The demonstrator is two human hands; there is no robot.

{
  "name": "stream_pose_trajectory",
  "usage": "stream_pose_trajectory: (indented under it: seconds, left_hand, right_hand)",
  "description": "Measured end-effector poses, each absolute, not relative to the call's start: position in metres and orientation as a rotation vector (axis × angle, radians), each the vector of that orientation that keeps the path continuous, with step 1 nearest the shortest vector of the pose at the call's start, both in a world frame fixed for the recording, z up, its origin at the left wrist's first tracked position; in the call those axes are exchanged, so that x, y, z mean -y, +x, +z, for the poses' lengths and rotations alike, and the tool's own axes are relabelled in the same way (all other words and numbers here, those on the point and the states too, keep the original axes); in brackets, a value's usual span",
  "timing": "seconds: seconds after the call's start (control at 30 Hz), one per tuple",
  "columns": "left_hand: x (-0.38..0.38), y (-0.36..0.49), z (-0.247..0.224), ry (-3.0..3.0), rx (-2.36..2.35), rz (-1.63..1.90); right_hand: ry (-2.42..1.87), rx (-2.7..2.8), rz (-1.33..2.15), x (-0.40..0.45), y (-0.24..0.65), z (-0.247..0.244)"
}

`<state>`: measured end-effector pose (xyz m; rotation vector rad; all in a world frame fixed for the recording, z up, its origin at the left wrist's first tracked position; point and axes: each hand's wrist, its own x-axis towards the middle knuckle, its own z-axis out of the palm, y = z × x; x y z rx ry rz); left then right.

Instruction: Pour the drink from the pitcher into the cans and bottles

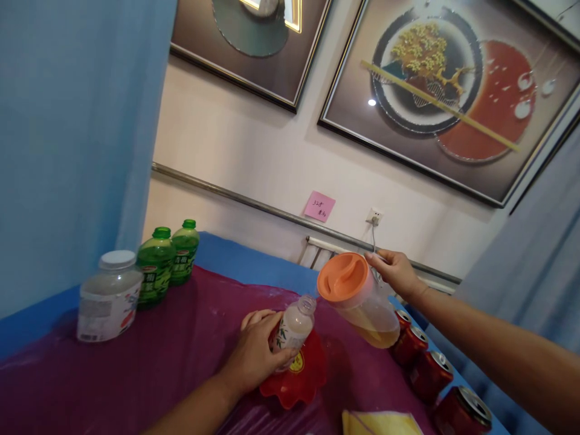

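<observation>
My left hand (pixel 258 347) is closed around a small clear bottle (pixel 296 323) with a printed label and an uncapped mouth. The bottle leans slightly right over a red scalloped dish (pixel 301 380) on the table. By its handle, my right hand (pixel 399 275) grips a translucent pitcher (pixel 374 320) with an orange lid (pixel 343 278). The pitcher tilts left, and a yellowish liquid lies low in it. Its lid side is near the bottle's mouth but apart from it; no stream shows between them.
A clear jar with a white lid (pixel 110 296) and two green bottles (pixel 156 266) stand at the left. Several red cans (pixel 430 371) line the right edge. A yellow cloth-like item (pixel 380 423) lies at the front on the purple table cover (pixel 181 362). Behind runs a metal rail (pixel 254 206).
</observation>
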<state>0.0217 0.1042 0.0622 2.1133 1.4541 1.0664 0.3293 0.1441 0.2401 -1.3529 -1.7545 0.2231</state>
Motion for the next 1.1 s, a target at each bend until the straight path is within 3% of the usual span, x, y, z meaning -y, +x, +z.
stream_pose_trajectory:
  seconds: [1.1]
  left_hand:
    - [-0.105,0.022,0.060,2.116,-1.448,1.079]
  right_hand:
    - [-1.368,1.920,0.099,-0.150,0.325,0.254]
